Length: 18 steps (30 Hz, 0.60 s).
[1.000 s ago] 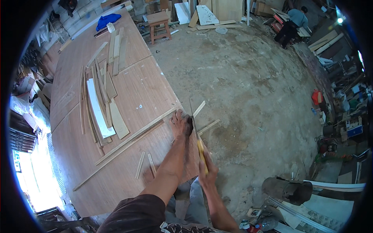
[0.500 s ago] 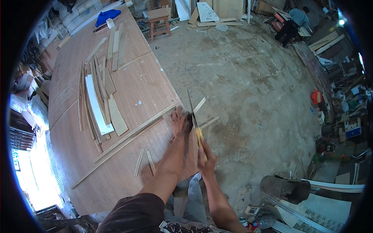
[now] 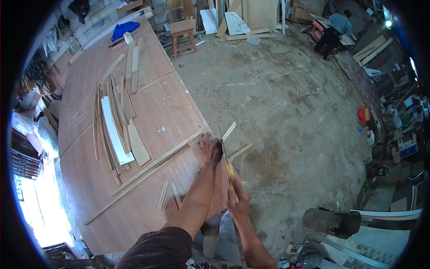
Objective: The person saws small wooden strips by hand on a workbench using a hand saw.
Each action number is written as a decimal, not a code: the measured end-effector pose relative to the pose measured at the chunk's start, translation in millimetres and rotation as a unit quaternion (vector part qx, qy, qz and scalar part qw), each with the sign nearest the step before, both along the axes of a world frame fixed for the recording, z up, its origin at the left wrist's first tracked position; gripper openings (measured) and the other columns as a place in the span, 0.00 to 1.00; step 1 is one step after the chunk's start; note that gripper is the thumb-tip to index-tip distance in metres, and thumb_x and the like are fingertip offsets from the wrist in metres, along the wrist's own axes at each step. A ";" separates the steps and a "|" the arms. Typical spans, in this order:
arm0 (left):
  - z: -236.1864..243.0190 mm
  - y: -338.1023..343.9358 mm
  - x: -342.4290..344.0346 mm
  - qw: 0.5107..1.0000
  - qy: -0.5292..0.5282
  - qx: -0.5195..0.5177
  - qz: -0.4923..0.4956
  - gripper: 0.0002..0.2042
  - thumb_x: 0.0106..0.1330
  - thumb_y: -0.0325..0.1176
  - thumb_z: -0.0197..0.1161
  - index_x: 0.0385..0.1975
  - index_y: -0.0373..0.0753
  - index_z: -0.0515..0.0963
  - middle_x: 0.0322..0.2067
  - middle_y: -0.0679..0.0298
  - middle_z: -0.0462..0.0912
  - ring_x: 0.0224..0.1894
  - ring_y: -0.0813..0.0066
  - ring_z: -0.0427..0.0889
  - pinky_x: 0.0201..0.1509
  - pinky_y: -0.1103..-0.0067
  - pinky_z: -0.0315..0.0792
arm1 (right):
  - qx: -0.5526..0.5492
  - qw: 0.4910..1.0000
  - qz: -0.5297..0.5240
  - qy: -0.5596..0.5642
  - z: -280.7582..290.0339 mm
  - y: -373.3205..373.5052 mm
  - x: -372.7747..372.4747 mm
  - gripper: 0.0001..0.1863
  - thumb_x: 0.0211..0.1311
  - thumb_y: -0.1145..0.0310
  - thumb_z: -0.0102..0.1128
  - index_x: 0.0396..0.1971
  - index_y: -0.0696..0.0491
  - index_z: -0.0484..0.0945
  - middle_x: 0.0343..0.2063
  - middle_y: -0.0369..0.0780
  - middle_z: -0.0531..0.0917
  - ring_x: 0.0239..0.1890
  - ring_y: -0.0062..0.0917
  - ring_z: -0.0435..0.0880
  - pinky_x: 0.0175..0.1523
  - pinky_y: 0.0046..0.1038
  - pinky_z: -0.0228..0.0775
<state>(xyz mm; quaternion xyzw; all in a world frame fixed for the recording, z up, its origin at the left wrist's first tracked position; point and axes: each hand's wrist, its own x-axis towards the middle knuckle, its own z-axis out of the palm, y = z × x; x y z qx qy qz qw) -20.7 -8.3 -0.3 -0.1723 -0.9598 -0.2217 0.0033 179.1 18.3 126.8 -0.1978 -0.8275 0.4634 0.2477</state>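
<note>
1. My right hand is clenched round the yellow handle of a saw; the blade runs away from me along the desk edge.
2. My left hand is spread flat, its grip released, pressing on the end of a long wooden strip. The strip lies slantwise on the desk, its tip sticking out over the floor just beside the blade.
3. Against a second ago, hands, saw and strip have barely shifted, and the tip is not yet off. I judge the cut is still under way.
4. Two short offcuts lie near my left forearm.
5. Further left lie a white board and loose slats.
6. At right, well apart, stand a red container and a blue-and-white box.
7. Far off are a stool, a blue cloth and another person.
</note>
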 end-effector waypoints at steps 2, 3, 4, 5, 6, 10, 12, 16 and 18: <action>4.4 2.1 -1.0 1.000 0.006 0.003 0.005 0.12 0.66 0.45 0.56 0.45 0.56 0.82 0.64 0.66 0.63 0.71 0.59 0.53 0.68 0.58 0.48 | -0.070 0.997 -0.014 -0.025 14.2 -7.1 31.5 0.19 0.67 0.70 0.54 0.55 0.61 0.76 0.46 0.54 0.83 0.52 0.36 0.84 0.54 0.30 0.74; 7.0 7.2 4.8 1.000 0.009 0.007 0.002 0.12 0.66 0.45 0.56 0.45 0.56 0.82 0.64 0.66 0.63 0.71 0.60 0.53 0.68 0.58 0.48 | -0.068 0.997 -0.019 -0.028 11.7 -0.3 23.4 0.19 0.67 0.70 0.54 0.55 0.61 0.76 0.46 0.54 0.83 0.52 0.36 0.84 0.54 0.30 0.74; 8.3 9.0 6.1 1.000 0.007 0.007 0.000 0.12 0.66 0.45 0.56 0.45 0.56 0.82 0.64 0.66 0.63 0.71 0.60 0.53 0.68 0.58 0.48 | -0.048 0.998 -0.016 -0.023 4.2 9.8 0.1 0.19 0.66 0.71 0.54 0.55 0.62 0.76 0.47 0.55 0.82 0.52 0.39 0.84 0.54 0.31 0.74; 10.6 14.0 5.4 1.000 0.004 0.015 -0.008 0.12 0.66 0.44 0.56 0.44 0.56 0.83 0.64 0.66 0.63 0.71 0.60 0.52 0.68 0.58 0.48 | -0.023 1.000 -0.012 -0.017 2.3 20.2 -15.0 0.20 0.65 0.72 0.54 0.55 0.63 0.76 0.48 0.55 0.82 0.51 0.42 0.84 0.54 0.33 0.75; 11.6 11.3 1.5 1.000 0.003 0.019 -0.013 0.12 0.66 0.44 0.56 0.44 0.56 0.83 0.64 0.66 0.63 0.71 0.60 0.52 0.68 0.58 0.47 | -0.025 1.000 -0.011 -0.016 4.0 20.4 -22.1 0.20 0.65 0.72 0.54 0.55 0.63 0.76 0.48 0.55 0.82 0.51 0.42 0.84 0.54 0.33 0.75; -8.0 -4.8 -1.3 0.999 0.030 0.014 -0.006 0.12 0.65 0.44 0.57 0.44 0.56 0.83 0.64 0.66 0.63 0.71 0.60 0.53 0.67 0.59 0.49 | -0.048 0.999 -0.010 0.014 5.7 -3.9 11.0 0.19 0.67 0.70 0.54 0.56 0.60 0.76 0.46 0.55 0.83 0.53 0.36 0.83 0.53 0.31 0.75; 0.1 5.0 2.9 1.000 0.021 0.009 0.000 0.11 0.65 0.44 0.58 0.44 0.56 0.83 0.64 0.65 0.63 0.70 0.60 0.54 0.67 0.59 0.50 | -0.038 0.999 -0.019 0.001 9.7 0.7 26.6 0.19 0.68 0.70 0.54 0.56 0.61 0.76 0.47 0.55 0.83 0.53 0.37 0.83 0.53 0.31 0.75; 5.0 14.9 9.5 0.998 0.048 0.028 -0.004 0.11 0.65 0.44 0.59 0.45 0.56 0.83 0.63 0.65 0.64 0.70 0.59 0.54 0.67 0.60 0.50 | -0.107 0.992 -0.022 -0.059 19.4 26.3 -31.1 0.19 0.67 0.72 0.54 0.55 0.62 0.76 0.48 0.54 0.83 0.53 0.37 0.83 0.55 0.31 0.74; 8.2 13.7 7.0 0.996 0.055 0.061 -0.016 0.11 0.64 0.42 0.60 0.41 0.49 0.84 0.60 0.64 0.64 0.68 0.59 0.56 0.64 0.60 0.52 | -0.121 0.991 -0.013 -0.060 12.3 21.6 -32.4 0.19 0.67 0.73 0.54 0.56 0.62 0.76 0.48 0.54 0.83 0.52 0.36 0.84 0.55 0.31 0.74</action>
